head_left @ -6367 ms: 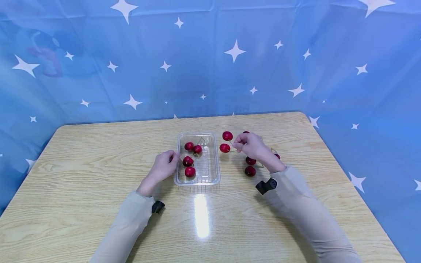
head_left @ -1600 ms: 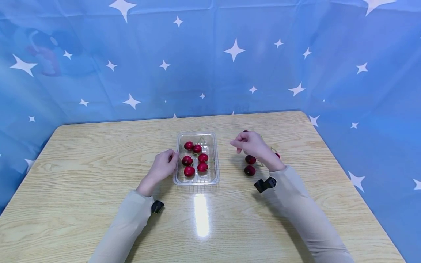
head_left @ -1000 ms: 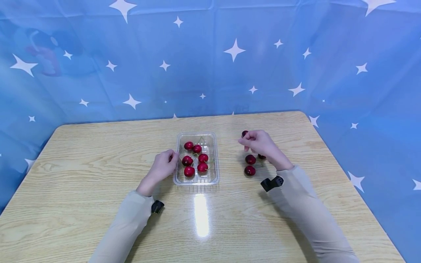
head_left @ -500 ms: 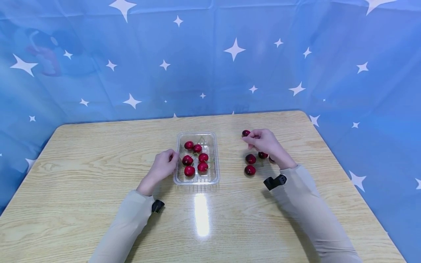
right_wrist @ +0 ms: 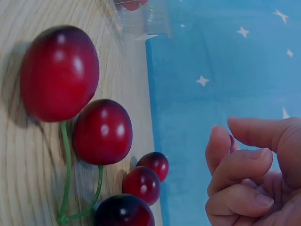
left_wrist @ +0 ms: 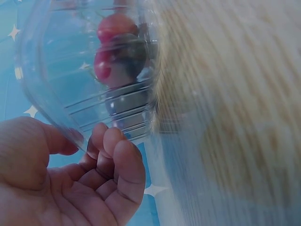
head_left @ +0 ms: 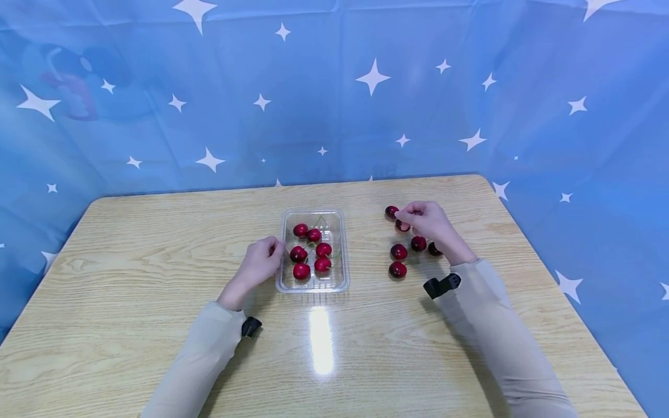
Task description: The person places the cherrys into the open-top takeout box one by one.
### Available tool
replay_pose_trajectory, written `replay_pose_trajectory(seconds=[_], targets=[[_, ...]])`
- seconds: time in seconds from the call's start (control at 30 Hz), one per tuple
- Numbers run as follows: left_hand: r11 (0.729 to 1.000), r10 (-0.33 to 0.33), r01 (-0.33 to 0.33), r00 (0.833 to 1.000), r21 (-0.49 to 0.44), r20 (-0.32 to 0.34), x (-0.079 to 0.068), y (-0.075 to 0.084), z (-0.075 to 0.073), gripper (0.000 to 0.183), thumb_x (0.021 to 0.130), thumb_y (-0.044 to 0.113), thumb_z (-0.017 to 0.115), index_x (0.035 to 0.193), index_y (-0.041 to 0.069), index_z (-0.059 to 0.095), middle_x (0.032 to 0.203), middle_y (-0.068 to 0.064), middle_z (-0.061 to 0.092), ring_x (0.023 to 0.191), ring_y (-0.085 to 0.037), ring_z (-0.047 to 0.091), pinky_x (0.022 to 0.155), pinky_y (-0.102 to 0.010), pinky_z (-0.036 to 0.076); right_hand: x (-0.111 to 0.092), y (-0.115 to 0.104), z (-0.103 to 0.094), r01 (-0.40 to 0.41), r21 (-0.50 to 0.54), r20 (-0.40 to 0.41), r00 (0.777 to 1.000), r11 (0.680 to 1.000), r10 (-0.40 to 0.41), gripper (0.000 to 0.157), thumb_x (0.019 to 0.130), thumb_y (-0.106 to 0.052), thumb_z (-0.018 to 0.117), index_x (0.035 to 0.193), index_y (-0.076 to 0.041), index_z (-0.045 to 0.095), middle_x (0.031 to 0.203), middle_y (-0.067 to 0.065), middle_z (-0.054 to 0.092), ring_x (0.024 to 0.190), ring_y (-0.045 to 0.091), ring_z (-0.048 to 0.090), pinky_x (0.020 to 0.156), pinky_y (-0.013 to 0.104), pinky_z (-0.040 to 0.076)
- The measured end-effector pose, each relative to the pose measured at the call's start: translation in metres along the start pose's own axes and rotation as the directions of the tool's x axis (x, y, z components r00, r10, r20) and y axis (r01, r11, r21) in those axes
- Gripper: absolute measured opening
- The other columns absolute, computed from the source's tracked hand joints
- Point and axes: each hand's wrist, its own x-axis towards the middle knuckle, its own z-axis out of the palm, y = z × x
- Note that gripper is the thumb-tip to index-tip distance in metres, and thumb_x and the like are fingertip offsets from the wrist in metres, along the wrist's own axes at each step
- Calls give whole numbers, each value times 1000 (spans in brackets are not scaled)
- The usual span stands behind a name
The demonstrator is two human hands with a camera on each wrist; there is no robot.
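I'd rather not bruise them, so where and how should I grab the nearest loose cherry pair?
Probably pinch the green stems where they join, from above right: both round cherries connect there, on their side away from the tray.

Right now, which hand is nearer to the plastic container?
Left. The left hand holds the plastic container at its left rim; the right hand is right of it, near cherries.
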Motion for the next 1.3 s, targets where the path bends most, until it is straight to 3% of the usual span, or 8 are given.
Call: replay_pose_trajectory(seconds=[0.2, 0.43, 0.6, 0.83, 1.1, 1.3], targets=[[1000, 6, -6, 1000, 1, -6, 0, 0, 0, 29, 98, 13, 45, 74, 1, 56, 57, -2, 49, 49, -13, 45, 47, -25, 36, 0, 3, -6, -29, 41, -5, 1000, 999, 29, 33, 95, -25, 56, 107, 6, 57, 77, 1, 53, 47, 9, 35, 50, 28, 34], [1000, 5, -5, 1000, -9, -1, -1, -1, -1, 29, 98, 14, 45, 76, 0, 57, 58, -2, 49, 49, -13, 45, 47, -24, 36, 2, 6, -11, -29, 68, -42, 999, 997, 32, 33, 96, -24, 54, 110, 5, 57, 87, 9, 59, 50, 11, 40, 50, 29, 37], [1000, 6, -6, 1000, -13, 2, -1, -1, -1, 29, 98, 14, 45, 77, 0, 57, 58, -2, 49, 50, -13, 45, 47, -24, 37, 5, 11, -13, -48, 91, -68, 996, 995, 54, 31, 96, -25, 54, 112, 1, 54, 96, 12, 53, 49, 9, 38, 51, 28, 37], [1000, 4, -4, 1000, -8, 3, 0, -2, -1, 29, 98, 15, 45, 72, 4, 53, 58, -2, 48, 50, -13, 44, 48, -25, 37, 11, 19, -15, -80, 121, -101, 991, 989, 92, 32, 95, -24, 55, 114, 1, 51, 91, 7, 48, 51, 7, 37, 51, 25, 37], [1000, 10, -10, 1000, -3, -3, -1, -1, -1, 30, 98, 14, 46, 70, 4, 52, 57, -2, 48, 50, -13, 44, 47, -25, 37, 16, 26, -17, -113, 108, -100, 987, 988, 124, 32, 95, -24, 54, 116, 1, 50, 100, 9, 50, 59, 11, 47, 58, 29, 44], [1000, 2, -2, 1000, 3, -6, -1, 0, -1, 31, 98, 14, 46, 70, 5, 52, 57, -2, 47, 50, -13, 44, 48, -25, 37, 18, 28, -20, -127, 85, -47, 990, 988, 132, 36, 97, -21, 51, 122, 4, 49, 114, 17, 49, 66, 16, 54, 65, 31, 49]])
